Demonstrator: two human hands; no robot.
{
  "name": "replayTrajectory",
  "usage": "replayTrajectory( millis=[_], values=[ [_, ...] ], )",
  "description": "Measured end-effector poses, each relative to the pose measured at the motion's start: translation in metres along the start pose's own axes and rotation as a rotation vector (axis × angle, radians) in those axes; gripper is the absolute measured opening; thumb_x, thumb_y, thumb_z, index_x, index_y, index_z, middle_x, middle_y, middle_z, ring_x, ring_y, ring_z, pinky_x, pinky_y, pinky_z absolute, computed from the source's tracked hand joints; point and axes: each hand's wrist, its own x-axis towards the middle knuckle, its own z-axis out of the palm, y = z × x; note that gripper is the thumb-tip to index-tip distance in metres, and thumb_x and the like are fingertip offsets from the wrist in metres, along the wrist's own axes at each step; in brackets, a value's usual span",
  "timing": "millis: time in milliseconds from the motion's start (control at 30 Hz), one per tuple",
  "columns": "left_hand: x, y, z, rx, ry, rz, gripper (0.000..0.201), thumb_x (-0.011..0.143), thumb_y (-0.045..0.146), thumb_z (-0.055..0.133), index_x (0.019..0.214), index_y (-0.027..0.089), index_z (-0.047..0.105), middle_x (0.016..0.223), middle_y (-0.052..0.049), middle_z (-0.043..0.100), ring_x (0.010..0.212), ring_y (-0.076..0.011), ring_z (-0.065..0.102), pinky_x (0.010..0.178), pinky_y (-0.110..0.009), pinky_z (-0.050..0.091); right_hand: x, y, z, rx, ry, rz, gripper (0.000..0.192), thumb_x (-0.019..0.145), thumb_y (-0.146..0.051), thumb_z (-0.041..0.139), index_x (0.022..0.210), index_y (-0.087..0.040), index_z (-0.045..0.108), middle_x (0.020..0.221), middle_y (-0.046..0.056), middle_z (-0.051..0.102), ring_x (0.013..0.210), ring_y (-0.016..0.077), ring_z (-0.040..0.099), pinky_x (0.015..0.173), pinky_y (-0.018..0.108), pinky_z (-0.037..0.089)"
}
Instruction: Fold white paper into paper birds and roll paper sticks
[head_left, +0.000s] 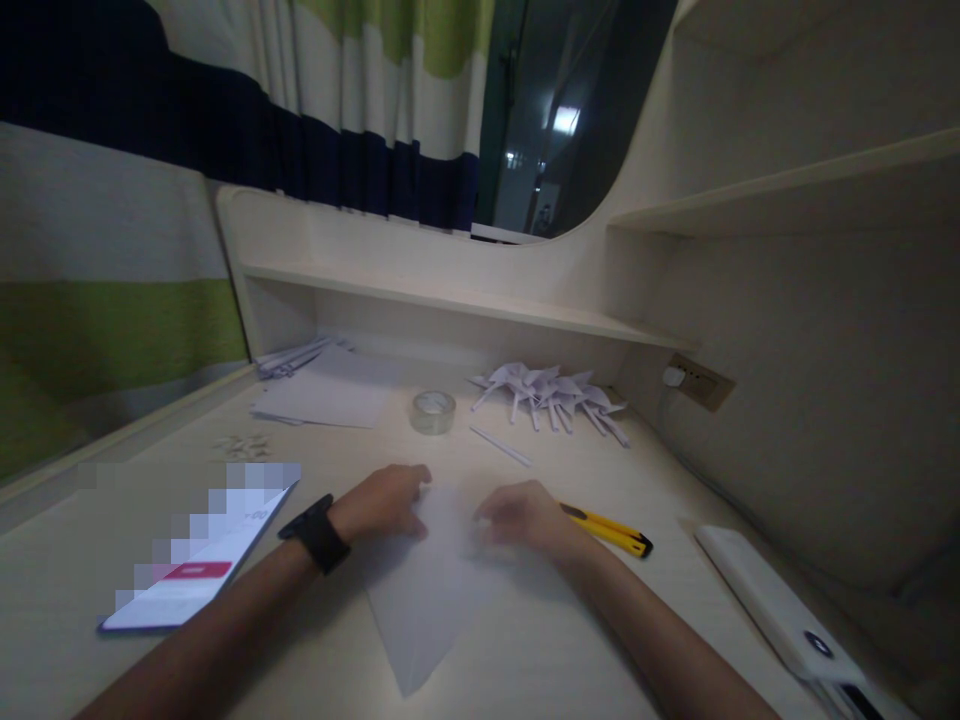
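A white sheet of paper (427,620) lies on the desk in front of me, turned so that one corner points toward me. My left hand (386,503), with a black watch (319,533) on the wrist, rests at the paper's upper left edge. Its thumb and forefinger are apart. Over the paper's right side is my right hand (525,515), its fingers bent and smeared by motion. Whether they grip the edge cannot be made out. A yellow utility knife (607,527) lies just right of that hand.
Behind are a tape roll (433,411), a thin white paper stick (501,445) and several paper pinwheels (555,390). Stacked paper (330,390) sits at the back left, a lit tablet (202,570) at the left. A white device (772,600) stands right, near a socket (701,382).
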Motion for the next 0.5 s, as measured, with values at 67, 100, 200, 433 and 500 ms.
replayTrajectory(
  millis=[67,100,200,433,500],
  values=[
    [0.001,-0.001,0.0,-0.034,-0.024,-0.019,0.064,0.058,0.034,0.071,0.117,0.015,0.054,0.09,-0.006,0.067,0.081,-0.0249,0.063,0.067,-0.029,0.043,0.0,0.001,0.0,0.003,-0.009,-0.008,0.034,0.055,-0.036,0.083,0.08,-0.014,0.074,0.072,0.004,0.068,0.065,0.0147,0.06,0.063,0.027,0.047],
    [0.002,-0.001,0.001,-0.037,-0.021,-0.017,0.065,0.058,0.035,0.071,0.118,0.014,0.055,0.092,-0.007,0.067,0.083,-0.0254,0.063,0.069,-0.03,0.044,0.0,0.001,0.0,0.011,-0.012,-0.01,0.034,0.056,-0.036,0.083,0.08,-0.014,0.074,0.072,0.004,0.069,0.065,0.0147,0.06,0.063,0.027,0.047],
    [0.003,0.001,0.004,-0.011,0.041,0.031,0.07,0.057,0.039,0.073,0.119,0.011,0.055,0.11,-0.014,0.062,0.1,-0.0292,0.059,0.084,-0.034,0.044,-0.001,0.0,0.001,0.03,-0.011,-0.01,0.034,0.056,-0.036,0.083,0.08,-0.013,0.074,0.072,0.005,0.069,0.064,0.0147,0.06,0.063,0.027,0.047],
    [0.009,0.001,0.014,-0.07,0.081,0.02,0.082,0.057,0.034,0.073,0.129,0.006,0.048,0.12,-0.018,0.056,0.104,-0.0295,0.058,0.088,-0.033,0.044,0.0,-0.001,0.001,0.048,-0.006,0.029,0.035,0.054,-0.038,0.084,0.077,-0.013,0.074,0.072,0.005,0.069,0.065,0.0159,0.061,0.063,0.028,0.048],
    [0.009,0.0,0.014,-0.059,0.065,0.007,0.082,0.056,0.035,0.073,0.129,0.006,0.049,0.119,-0.018,0.057,0.103,-0.0305,0.059,0.087,-0.034,0.044,0.0,-0.001,0.001,0.041,0.0,0.023,0.034,0.054,-0.036,0.084,0.077,-0.013,0.074,0.071,0.005,0.069,0.065,0.0159,0.061,0.063,0.027,0.048]
  ],
)
